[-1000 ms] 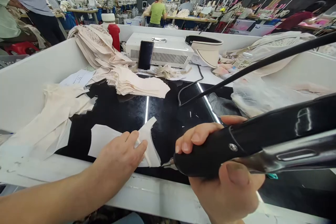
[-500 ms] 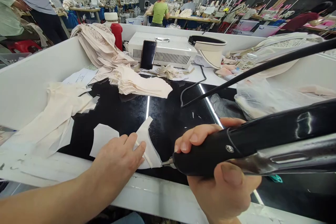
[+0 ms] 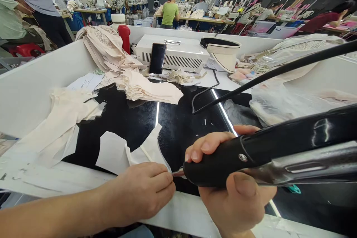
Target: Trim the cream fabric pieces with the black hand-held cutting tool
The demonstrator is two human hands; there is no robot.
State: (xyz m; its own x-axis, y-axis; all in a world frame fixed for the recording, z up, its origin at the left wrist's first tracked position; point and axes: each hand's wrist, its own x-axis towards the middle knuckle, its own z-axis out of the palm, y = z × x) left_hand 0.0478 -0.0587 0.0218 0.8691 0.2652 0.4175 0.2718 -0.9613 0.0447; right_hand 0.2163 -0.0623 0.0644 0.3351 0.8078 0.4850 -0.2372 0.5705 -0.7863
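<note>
My left hand (image 3: 147,189), fingers pressed together, pinches the lower right corner of a white fabric piece (image 3: 150,145) on the black tabletop (image 3: 119,108). A narrow pale strip lies across that piece. My right hand (image 3: 237,193) is wrapped round a black handheld tool (image 3: 217,165) with a metal lever along its underside. The tool's thin metal tip (image 3: 178,173) points left and meets the fabric corner at my left fingertips. Beside the piece, on its left, lies another white cut piece (image 3: 111,152).
Stacked cream pieces (image 3: 153,89) lie behind; more fabric (image 3: 61,115) is at left. A phone (image 3: 157,58) leans on a vented white box (image 3: 173,54). A black cable (image 3: 267,70) crosses above the right side, near a plastic bag (image 3: 295,104). People work beyond.
My left hand has moved right and nearer, from the middle of the fabric piece to its lower right corner by the tool tip. My right hand and the tool have barely moved.
</note>
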